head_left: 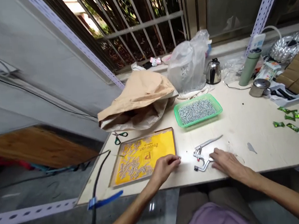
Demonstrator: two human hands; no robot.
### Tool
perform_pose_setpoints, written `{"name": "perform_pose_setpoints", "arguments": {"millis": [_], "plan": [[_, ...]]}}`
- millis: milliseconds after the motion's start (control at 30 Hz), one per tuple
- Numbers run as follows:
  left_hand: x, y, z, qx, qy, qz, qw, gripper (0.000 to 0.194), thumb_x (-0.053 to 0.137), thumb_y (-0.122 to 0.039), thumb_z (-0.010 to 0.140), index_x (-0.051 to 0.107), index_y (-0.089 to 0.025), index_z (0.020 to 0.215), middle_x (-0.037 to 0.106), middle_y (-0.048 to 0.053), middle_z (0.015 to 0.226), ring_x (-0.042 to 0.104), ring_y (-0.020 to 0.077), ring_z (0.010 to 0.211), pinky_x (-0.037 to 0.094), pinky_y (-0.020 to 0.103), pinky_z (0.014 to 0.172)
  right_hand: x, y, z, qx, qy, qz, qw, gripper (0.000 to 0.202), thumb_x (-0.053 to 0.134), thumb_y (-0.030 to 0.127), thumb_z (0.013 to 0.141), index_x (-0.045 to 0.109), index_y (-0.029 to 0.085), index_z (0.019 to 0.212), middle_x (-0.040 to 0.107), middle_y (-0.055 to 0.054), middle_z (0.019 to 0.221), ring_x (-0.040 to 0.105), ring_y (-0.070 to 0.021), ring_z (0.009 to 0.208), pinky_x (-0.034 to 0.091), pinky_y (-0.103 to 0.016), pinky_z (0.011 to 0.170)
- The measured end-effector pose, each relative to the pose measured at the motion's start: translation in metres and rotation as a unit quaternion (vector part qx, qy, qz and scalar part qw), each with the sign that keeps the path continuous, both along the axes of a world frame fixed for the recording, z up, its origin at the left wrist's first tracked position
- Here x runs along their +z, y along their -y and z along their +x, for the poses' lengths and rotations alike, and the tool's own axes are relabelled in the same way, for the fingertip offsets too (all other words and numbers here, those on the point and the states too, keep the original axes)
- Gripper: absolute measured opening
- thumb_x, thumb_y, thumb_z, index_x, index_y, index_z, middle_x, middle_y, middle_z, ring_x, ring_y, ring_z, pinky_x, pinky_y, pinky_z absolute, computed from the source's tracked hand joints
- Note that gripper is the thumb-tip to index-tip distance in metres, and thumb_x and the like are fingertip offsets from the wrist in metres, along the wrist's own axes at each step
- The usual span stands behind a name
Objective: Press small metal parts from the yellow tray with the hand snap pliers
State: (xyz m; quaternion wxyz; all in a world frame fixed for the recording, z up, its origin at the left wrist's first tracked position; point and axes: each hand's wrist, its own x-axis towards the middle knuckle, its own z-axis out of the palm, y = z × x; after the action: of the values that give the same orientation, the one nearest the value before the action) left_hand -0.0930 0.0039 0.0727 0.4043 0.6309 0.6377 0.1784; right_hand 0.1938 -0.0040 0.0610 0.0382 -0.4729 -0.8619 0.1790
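The left hand (pixel 167 163) had its fingers pinched together on a small pale piece (pixel 180 158), too tiny to identify, just beyond the near right corner of the yellow-bottomed tray (pixel 166 142). The right hand (pixel 228 164) had its fingers partly curled at the lower handle of the hand pliers (pixel 207 143); whether they gripped it firmly could not be told. The pliers lay on the near part of the desk (pixel 244 117), between the hands. Taking them as the clock's centre, with 12 away from the person, the tray was at 9 o'clock, the green basket (pixel 219 110) of small metal pieces (pixel 198 110) at 12, the scissors (pixel 120 135) near 10, and the green-wrapped packets (pixel 278 124) between 2 and 3. The small piece looked easy to lose: a loose or uneven pinch could have let it slip or turn, and it might have rolled off the near edge. The pliers, flat with their handles spread, could have swivelled if only one handle was pressed, and a fingertip near the head could have been nipped if the handles were squeezed. Their head pointed roughly toward 8 o'clock, the upper handle's tip toward 2, so the long axis ran on a slant between those two, with the handles splayed to either side.
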Motion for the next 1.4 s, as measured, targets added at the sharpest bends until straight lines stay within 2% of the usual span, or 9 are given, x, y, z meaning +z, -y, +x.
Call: {"name": "perform_pose_setpoints", "arguments": {"millis": [67, 167, 333, 433, 667, 867, 1200, 1333, 1400], "plan": [[-0.001, -0.002, 0.031, 0.022, 0.047, -0.061, 0.997, 0.021, 0.063, -0.034, 0.072, 0.07, -0.015, 0.075, 0.069, 0.003, 0.071, 0.061, 0.0141, 0.06, 0.046, 0.023, 0.058, -0.006, 0.007, 0.001, -0.013, 0.019, -0.001, 1.0, 0.011, 0.05, 0.013, 0.089, 0.06, 0.017, 0.09, 0.06, -0.005, 0.088, 0.055, -0.0155, 0.074, 0.036, -0.027, 0.061], [-0.012, -0.003, 0.062, 0.062, 0.072, -0.143, 0.985, 0.026, 0.066, -0.037, 0.069, 0.068, -0.012, 0.071, 0.055, -0.003, 0.049, 0.046, 0.0078, 0.041, 0.035, 0.02, 0.043, -0.012, 0.005, 0.007, -0.019, 0.041, 0.008, 0.999, 0.017, 0.044, 0.012, 0.092, 0.059, 0.017, 0.084, 0.058, -0.004, 0.083, 0.053, -0.0156, 0.072, 0.03, -0.028, 0.059], [-0.025, -0.003, 0.084, 0.082, 0.081, -0.208, 0.971, 0.036, 0.071, -0.046, 0.065, 0.063, -0.012, 0.061, 0.039, -0.008, 0.037, 0.03, 0.0037, 0.035, 0.02, 0.018, 0.036, -0.024, 0.002, 0.019, 0.002, 0.044, 0.031, 0.999, 0.017, 0.044, 0.015, 0.093, 0.06, 0.018, 0.086, 0.058, -0.006, 0.085, 0.053, -0.0164, 0.075, 0.028, -0.029, 0.059], [-0.027, -0.002, 0.089, 0.077, 0.109, -0.244, 0.961, 0.041, 0.075, -0.051, 0.059, 0.06, -0.012, 0.057, 0.039, -0.008, 0.037, 0.028, 0.0029, 0.034, 0.018, 0.019, 0.035, -0.031, 0.005, 0.022, -0.002, 0.021, 0.042, 0.999, 0.014, 0.046, 0.014, 0.092, 0.059, 0.019, 0.088, 0.058, -0.006, 0.086, 0.052, -0.0171, 0.076, 0.027, -0.03, 0.059], [-0.035, 0.0, 0.088, 0.105, 0.129, -0.301, 0.939, 0.049, 0.082, -0.054, 0.047, 0.061, -0.011, 0.062, 0.044, -0.008, 0.042, 0.031, 0.0022, 0.034, 0.017, 0.019, 0.035, -0.04, 0.009, 0.022, -0.018, -0.022, 0.037, 0.999, 0.013, 0.046, 0.013, 0.091, 0.057, 0.019, 0.088, 0.057, -0.005, 0.087, 0.051, -0.0175, 0.079, 0.027, -0.029, 0.059], [-0.035, -0.001, 0.09, 0.111, 0.111, -0.309, 0.938, 0.05, 0.083, -0.052, 0.046, 0.063, -0.01, 0.064, 0.047, -0.007, 0.045, 0.032, 0.0014, 0.034, 0.018, 0.018, 0.034, -0.044, 0.01, 0.022, -0.013, -0.041, 0.044, 0.998, 0.012, 0.045, 0.013, 0.091, 0.055, 0.019, 0.089, 0.056, -0.006, 0.09, 0.052, -0.0191, 0.083, 0.03, -0.03, 0.062], [-0.028, -0.006, 0.092, 0.093, 0.085, -0.354, 0.927, 0.043, 0.084, -0.045, 0.053, 0.065, -0.01, 0.067, 0.047, -0.008, 0.044, 0.035, 0.0019, 0.035, 0.026, 0.017, 0.035, -0.037, 0.009, 0.019, -0.011, -0.001, 0.034, 0.999, 0.017, 0.043, 0.01, 0.09, 0.058, 0.018, 0.093, 0.058, -0.007, 0.09, 0.053, -0.0194, 0.082, 0.033, -0.03, 0.061], [-0.026, -0.008, 0.093, 0.078, 0.069, -0.36, 0.927, 0.04, 0.083, -0.043, 0.055, 0.067, -0.01, 0.071, 0.048, -0.008, 0.044, 0.036, 0.0021, 0.036, 0.028, 0.017, 0.037, -0.027, 0.002, 0.025, -0.001, -0.014, 0.001, 1.0, 0.013, 0.054, 0.022, 0.089, 0.059, 0.018, 0.1, 0.059, -0.009, 0.102, 0.055, -0.0207, 0.091, 0.04, -0.03, 0.069], [-0.025, -0.008, 0.093, 0.074, 0.067, -0.359, 0.928, 0.04, 0.083, -0.043, 0.056, 0.068, -0.01, 0.071, 0.047, -0.008, 0.043, 0.036, 0.0022, 0.035, 0.028, 0.016, 0.037, -0.023, -0.008, 0.031, -0.004, -0.023, 0.014, 1.0, 0.038, 0.066, 0.035, 0.081, 0.056, 0.019, 0.114, 0.055, -0.013, 0.119, 0.051, -0.0266, 0.107, 0.043, -0.037, 0.081]]}}
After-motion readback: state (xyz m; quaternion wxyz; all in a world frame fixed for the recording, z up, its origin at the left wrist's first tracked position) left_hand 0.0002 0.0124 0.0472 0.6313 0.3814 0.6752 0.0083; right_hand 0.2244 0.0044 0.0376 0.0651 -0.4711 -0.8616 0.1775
